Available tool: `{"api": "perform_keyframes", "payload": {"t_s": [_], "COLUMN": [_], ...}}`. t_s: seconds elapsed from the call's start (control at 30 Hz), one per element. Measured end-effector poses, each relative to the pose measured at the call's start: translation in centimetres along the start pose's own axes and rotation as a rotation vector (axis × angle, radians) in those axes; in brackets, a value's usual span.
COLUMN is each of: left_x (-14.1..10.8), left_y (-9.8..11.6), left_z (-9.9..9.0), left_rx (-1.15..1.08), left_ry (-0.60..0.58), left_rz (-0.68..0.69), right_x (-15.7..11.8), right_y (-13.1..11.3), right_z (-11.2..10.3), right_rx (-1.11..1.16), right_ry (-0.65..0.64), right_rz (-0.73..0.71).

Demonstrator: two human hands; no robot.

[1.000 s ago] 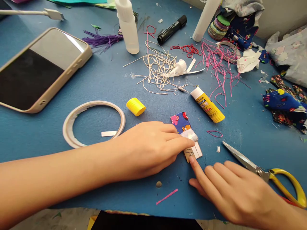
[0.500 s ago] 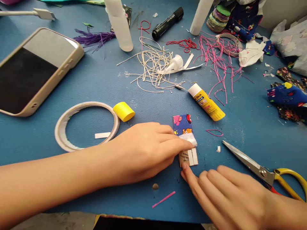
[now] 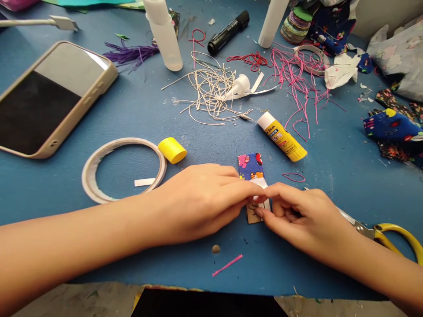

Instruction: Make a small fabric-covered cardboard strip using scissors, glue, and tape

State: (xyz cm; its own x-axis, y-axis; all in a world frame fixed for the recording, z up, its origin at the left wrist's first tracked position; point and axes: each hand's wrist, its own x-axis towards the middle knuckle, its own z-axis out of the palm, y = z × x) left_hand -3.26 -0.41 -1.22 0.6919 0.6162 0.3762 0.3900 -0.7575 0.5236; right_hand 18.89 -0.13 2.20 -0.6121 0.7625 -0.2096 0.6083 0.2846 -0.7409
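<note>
A small cardboard piece (image 3: 254, 217) lies flat in the middle of the table, its far half wrapped in blue printed fabric (image 3: 250, 164). White strips on its near half are partly covered by fingers. My left hand (image 3: 201, 202) presses across it from the left, index finger stretched over the fabric's edge; its thumb is hidden. From the right, my right hand (image 3: 307, 215) grips at the same piece, thumb tip on the bare cardboard and index fingertip meeting my left index. Scissors (image 3: 393, 231) with yellow handles lie partly beneath my right wrist.
Left of the piece are a tape roll (image 3: 90, 176) and a yellow cap (image 3: 172, 150). Beyond it lie a glue stick (image 3: 284, 138), tangled cream string (image 3: 211, 90), pink string (image 3: 291, 66), a marker (image 3: 228, 33) and a phone (image 3: 39, 103). A pink strip (image 3: 227, 265) lies nearer.
My right hand has moved up from the piece's near edge, its thumb and index now at the fabric's edge beside my left index. The left hand stays on the piece. The view has shifted slightly.
</note>
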Motion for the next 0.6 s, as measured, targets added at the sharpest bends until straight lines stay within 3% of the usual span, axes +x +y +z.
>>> {"api": "perform_keyframes", "payload": {"t_s": [0.2,0.4,0.47,0.6], "left_x": [0.0,-0.1,-0.1,-0.1], "left_y": [0.1,0.2,0.2,0.3], "left_z": [-0.1,-0.1,-0.2,-0.3], "left_rx": [0.004,0.005,0.001,-0.026], "left_ry": [-0.008,-0.007,-0.013,-0.012], "left_rz": [-0.012,-0.016,-0.023,-0.052], "right_x": [0.7,0.7,0.4,-0.7], "right_y": [-0.3,0.1,0.2,0.5], "right_z": [-0.4,-0.8,-1.1,-0.9], "right_rx": [0.242,0.237,0.193,-0.187], "right_ry": [-0.135,-0.089,-0.026,0.103], "right_rz": [0.250,0.219,0.173,-0.167]}}
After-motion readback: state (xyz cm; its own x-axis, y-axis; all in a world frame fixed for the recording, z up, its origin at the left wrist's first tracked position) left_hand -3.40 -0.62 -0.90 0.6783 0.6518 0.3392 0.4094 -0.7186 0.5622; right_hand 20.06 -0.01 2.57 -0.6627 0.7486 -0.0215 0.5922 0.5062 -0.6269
